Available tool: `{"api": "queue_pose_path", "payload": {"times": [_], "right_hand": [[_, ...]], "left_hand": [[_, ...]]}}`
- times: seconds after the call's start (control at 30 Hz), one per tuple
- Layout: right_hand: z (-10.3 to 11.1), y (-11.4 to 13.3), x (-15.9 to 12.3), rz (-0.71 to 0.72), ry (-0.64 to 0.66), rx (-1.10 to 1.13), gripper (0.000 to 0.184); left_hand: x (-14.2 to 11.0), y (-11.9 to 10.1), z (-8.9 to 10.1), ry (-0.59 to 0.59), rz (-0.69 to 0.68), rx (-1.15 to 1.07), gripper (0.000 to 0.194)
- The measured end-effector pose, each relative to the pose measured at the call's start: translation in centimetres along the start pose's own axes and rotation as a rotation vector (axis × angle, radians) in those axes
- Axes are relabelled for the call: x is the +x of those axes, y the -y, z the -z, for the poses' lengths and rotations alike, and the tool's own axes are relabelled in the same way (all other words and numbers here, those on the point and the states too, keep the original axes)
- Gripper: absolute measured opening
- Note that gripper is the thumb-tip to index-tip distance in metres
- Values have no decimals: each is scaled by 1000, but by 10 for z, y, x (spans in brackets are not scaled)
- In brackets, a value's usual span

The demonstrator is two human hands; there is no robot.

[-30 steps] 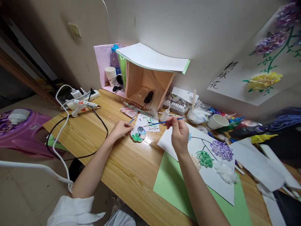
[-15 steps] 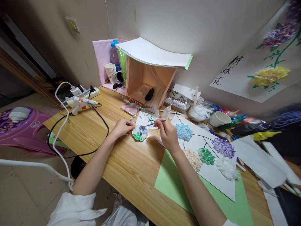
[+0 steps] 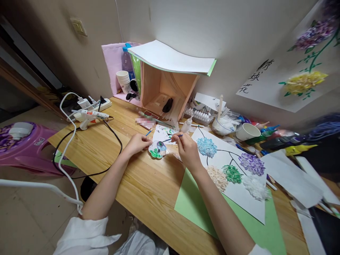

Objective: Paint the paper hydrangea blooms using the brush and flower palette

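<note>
My left hand [image 3: 138, 144] pinches the left rim of a small flower-shaped paint palette [image 3: 157, 153], smeared with green, blue and dark purple paint. A second blue stick, likely a brush handle [image 3: 149, 132], shows just above these fingers; I cannot tell whether they hold it. My right hand [image 3: 188, 150] is closed around a thin blue paintbrush [image 3: 172, 138], its tip at the dark paint in the palette. Right of this hand lies a white sheet [image 3: 247, 205] with drawn black stems and textured blue, purple, green, peach and white flower heads [image 3: 207, 147].
A paint-stained paper [image 3: 162, 132] lies behind the palette. Further back stand a glue bottle [image 3: 187, 124], a tub of white material [image 3: 225, 125], a paper cup [image 3: 247, 131] and an open box [image 3: 151, 83]. A glue gun [image 3: 91, 117] and cables lie left. Green paper [image 3: 193, 209] is under the sheet.
The brush tip has shifted slightly left over the palette, with my right hand moving a little the same way. My left hand keeps its hold. The whole view has moved slightly.
</note>
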State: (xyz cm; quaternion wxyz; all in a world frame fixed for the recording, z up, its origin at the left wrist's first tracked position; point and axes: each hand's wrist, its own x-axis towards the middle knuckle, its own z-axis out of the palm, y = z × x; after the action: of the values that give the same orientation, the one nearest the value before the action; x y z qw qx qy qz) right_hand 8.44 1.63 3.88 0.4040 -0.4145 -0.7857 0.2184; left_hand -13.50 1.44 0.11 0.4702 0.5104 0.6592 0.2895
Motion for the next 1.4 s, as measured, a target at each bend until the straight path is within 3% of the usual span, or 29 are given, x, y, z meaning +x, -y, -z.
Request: {"api": "queue_pose_path", "payload": {"times": [0.6,1.03,1.4], "right_hand": [[1,3,0,3,58,13,32],[4,3,1,-10,33,-8,31],[8,3,3,21,129,11,29]], "left_hand": [[-3,-9,-1,2,39,-50,29],[0,-5,-1,15,14,-10,30],[0,-1,-1,23,2,2,30]]}}
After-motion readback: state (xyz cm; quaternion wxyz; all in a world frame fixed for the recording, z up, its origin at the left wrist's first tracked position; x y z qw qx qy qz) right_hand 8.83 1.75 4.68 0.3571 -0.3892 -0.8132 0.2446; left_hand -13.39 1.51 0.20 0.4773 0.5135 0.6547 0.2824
